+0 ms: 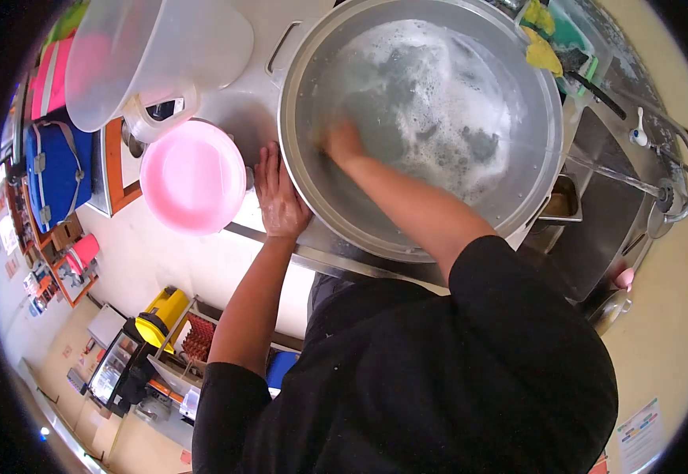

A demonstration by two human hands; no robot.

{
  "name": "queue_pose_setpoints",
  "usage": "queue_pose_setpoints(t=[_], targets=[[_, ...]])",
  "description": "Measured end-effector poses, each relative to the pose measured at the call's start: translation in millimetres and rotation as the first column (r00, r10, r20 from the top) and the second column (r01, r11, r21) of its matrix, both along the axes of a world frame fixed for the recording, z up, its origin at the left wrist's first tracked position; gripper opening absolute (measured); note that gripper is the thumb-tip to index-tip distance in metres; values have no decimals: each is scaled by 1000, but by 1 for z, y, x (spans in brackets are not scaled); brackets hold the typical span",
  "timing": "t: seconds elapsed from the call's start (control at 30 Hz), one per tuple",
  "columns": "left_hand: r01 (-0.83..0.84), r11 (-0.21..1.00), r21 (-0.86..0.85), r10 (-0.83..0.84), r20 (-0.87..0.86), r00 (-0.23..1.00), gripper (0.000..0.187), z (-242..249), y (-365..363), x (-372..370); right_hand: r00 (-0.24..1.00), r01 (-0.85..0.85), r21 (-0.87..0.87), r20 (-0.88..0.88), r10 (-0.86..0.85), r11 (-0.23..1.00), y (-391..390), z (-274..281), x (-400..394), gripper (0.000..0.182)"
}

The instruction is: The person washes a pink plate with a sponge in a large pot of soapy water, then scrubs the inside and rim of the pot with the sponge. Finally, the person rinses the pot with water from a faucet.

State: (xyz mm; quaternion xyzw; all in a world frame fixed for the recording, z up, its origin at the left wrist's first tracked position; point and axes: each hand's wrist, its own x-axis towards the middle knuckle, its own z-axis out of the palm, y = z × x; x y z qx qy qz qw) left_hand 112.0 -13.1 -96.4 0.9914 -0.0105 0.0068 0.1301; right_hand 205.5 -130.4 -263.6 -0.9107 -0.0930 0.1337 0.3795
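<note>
A large round metal pot (297,170) holds cloudy water with white suds (454,110) floating mostly on its far and right side. My right hand (342,142) reaches into the water near the pot's left inner wall. Its fingers are under the surface, and I cannot tell whether they hold anything. Outside the pot, my left hand (281,193) lies with fingers stretched out along the left outer edge, wet and holding nothing. Just left of that hand is a round pink basin (192,178).
A big translucent plastic tub (162,55) stands at the upper left. Right of the pot, water runs from a tap (664,189) toward it over the metal sink (597,229). Yellow sponges (543,54) sit by the rim. A small metal container (563,197) is below.
</note>
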Motion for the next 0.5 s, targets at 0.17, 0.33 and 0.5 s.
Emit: queue_pose_setpoints(t=[0.17, 0.33, 0.5], targets=[[-17, 1000, -13, 17, -1, 1000, 66, -2, 0, -1, 987, 128, 336, -131, -88, 933, -8, 131, 12, 31], [-24, 1000, -17, 23, -21, 1000, 63, 0, 0, 0, 984, -133, 367, -63, 167, 921, -52, 115, -36, 37], [-18, 999, -27, 18, -7, 1000, 63, 6, -3, 5, 961, -132, 30, -240, 135, 991, -28, 31, 2, 40]])
